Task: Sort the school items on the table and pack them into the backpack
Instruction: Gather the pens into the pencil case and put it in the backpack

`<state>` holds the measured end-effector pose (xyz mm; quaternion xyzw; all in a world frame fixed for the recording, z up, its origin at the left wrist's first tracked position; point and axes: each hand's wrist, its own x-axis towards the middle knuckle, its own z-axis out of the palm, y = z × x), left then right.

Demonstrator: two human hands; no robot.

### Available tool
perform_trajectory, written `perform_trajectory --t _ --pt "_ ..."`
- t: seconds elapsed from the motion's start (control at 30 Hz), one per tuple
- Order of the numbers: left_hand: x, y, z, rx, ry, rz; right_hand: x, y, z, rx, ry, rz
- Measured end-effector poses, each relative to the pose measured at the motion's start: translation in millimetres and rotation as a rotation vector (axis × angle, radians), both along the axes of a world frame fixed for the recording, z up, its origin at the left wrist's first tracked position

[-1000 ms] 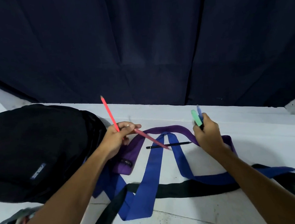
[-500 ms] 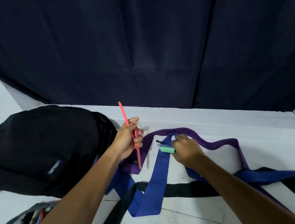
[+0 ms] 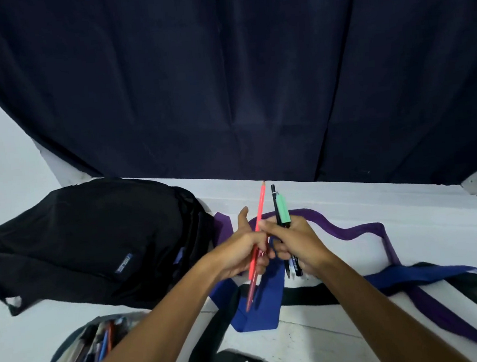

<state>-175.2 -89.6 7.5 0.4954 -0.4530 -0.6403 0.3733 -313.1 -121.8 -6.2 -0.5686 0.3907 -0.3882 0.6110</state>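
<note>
Over the white bench [image 3: 348, 200], the left hand [image 3: 237, 251] has its fingers curled round a long pink-red pencil [image 3: 259, 222]. The right hand [image 3: 297, 242], at its three o'clock and touching it, grips slim black pens [image 3: 276, 206] and a mint-green marker [image 3: 283, 208]. The black fabric backpack [image 3: 92, 237] lies at nine o'clock.

I see the right hand [image 3: 296, 240] now lifted off the table, gripping the black pen [image 3: 276, 206] with the green marker [image 3: 283, 208]; 1 s ago that pen lay flat. Left hand [image 3: 244, 248] and pink pencil [image 3: 259, 222] now meet it.
</note>
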Motion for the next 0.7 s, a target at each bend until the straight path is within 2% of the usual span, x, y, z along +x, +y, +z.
perform_trajectory --t 0.13,0.37,0.5,0.63,0.7 --pt "4 14 5 -0.001 0.015 -0.026 0 13 4 -0.015 -0.006 0.029" --pt "4 36 3 -0.047 -0.133 -0.097 7 34 10 -0.015 -0.054 0.018" --pt "11 41 1 -0.058 -0.037 -0.046 3 39 13 -0.018 -0.044 0.004" --pt "26 50 -4 -0.111 0.022 0.136 -2 39 25 -0.032 -0.115 -0.153" --pt "31 57 -14 -0.014 0.196 0.271 -3 39 33 -0.087 -0.135 -0.216"
